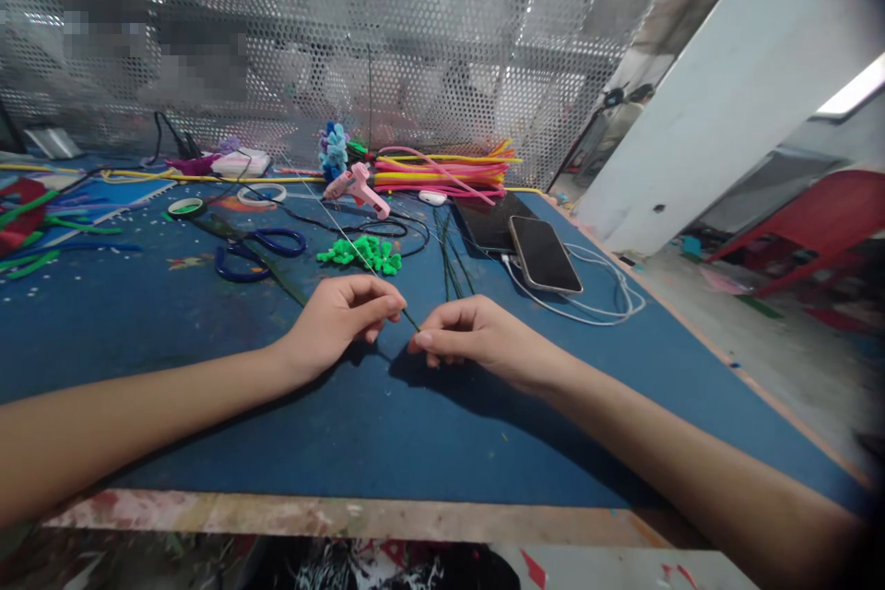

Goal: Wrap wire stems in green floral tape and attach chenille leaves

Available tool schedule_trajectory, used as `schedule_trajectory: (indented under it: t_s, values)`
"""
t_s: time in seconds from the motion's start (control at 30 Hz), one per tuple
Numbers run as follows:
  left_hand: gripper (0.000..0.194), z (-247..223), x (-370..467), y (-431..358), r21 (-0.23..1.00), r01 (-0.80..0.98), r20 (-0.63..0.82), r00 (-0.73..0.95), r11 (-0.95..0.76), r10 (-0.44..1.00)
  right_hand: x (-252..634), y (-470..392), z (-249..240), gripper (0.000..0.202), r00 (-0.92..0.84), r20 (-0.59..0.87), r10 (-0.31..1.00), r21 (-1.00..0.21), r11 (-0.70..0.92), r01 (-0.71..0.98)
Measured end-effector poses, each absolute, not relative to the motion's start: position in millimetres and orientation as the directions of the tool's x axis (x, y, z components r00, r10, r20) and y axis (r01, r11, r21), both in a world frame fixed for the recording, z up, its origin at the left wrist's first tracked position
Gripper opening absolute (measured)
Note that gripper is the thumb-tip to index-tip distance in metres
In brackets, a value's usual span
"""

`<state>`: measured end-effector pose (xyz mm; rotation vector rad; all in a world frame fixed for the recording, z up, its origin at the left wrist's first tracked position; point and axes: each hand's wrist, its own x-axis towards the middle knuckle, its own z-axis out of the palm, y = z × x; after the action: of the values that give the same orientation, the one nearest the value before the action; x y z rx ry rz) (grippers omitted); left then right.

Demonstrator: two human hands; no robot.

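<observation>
My left hand (338,318) is closed, thumb and fingers pinching a thin wire (410,320). A pale bare length of that wire slants away up and left past my fingers, while the short piece between my hands is dark green. At its green end my right hand (477,336) pinches it with fingertips pressed together. A dark green tape strip (277,272) runs from near a tape roll (186,208), under the scissors (241,248), toward my left hand. Just beyond my hands lie a bright green fuzzy bundle (360,253) and several dark green stems (449,263).
A phone (546,254) rests partly on a dark tablet (494,219), beside a white cable (626,295). Farther back are a pink glue gun (359,189), pink and yellow pipe cleaners (442,173) and a white tape ring (261,194). A perforated metal screen (415,64) stands behind.
</observation>
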<state>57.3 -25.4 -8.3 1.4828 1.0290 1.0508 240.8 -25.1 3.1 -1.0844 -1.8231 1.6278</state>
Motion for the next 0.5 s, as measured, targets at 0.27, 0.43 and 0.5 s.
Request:
schedule_trajectory:
  t_s: [0.27,0.43,0.5]
  values:
    - [0.022,-7.7,56.8,-23.5,0.995,0.05,0.069,0.257,-0.085,0.964,239.2,-24.8,1.4,0.031,-0.556,-0.16,0.815,-0.965,-0.01,0.263]
    - [0.022,-4.4,54.8,-23.8,0.996,0.063,0.03,0.386,-0.059,0.922,238.8,-26.6,-0.1,0.03,-0.56,-0.148,0.815,-0.967,0.001,0.257]
    - [0.022,-4.4,54.7,-23.1,0.992,0.098,0.03,0.4,-0.075,0.916,238.8,-27.1,-0.1,0.03,-0.565,-0.148,0.812,-0.969,-0.004,0.248]
